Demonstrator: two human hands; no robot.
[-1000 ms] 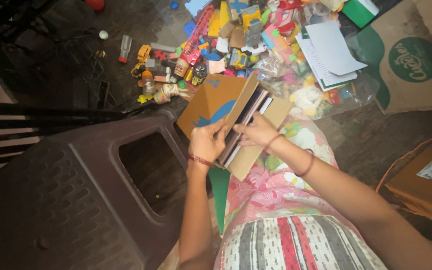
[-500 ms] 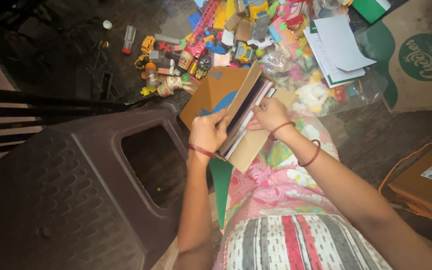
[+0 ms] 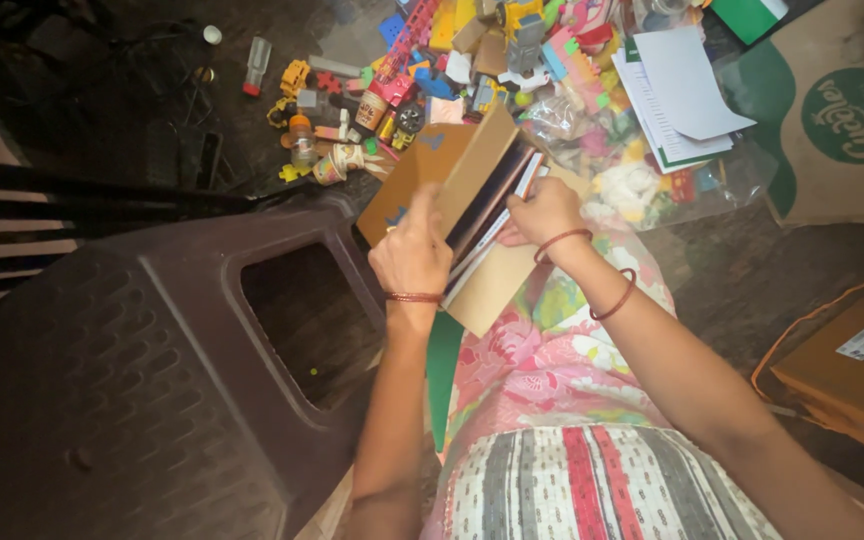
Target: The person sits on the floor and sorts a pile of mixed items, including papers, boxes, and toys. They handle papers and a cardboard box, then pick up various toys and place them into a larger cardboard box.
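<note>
An open brown cardboard box point(image 3: 482, 290) rests on my lap, its lid flap point(image 3: 407, 185) tilted up to the left. Thin flat books or cards point(image 3: 492, 205) stand packed on edge inside it. My left hand point(image 3: 412, 255) grips the left side of the stack and the flap. Over at the stack's right end, my right hand point(image 3: 547, 212) pinches its upper edges. Both wrists wear thin red bangles.
A dark plastic stool point(image 3: 152, 380) with a square hole lies at my left. Small colourful toys point(image 3: 432, 60) are strewn on the floor ahead, beside white papers point(image 3: 677, 90). A cardboard sheet point(image 3: 832, 110) lies far right, another box point(image 3: 852, 370) at right.
The view has shifted slightly. My left hand has slid a little up the stack, and my right hand has moved along its top edge; the box stays on my lap.
</note>
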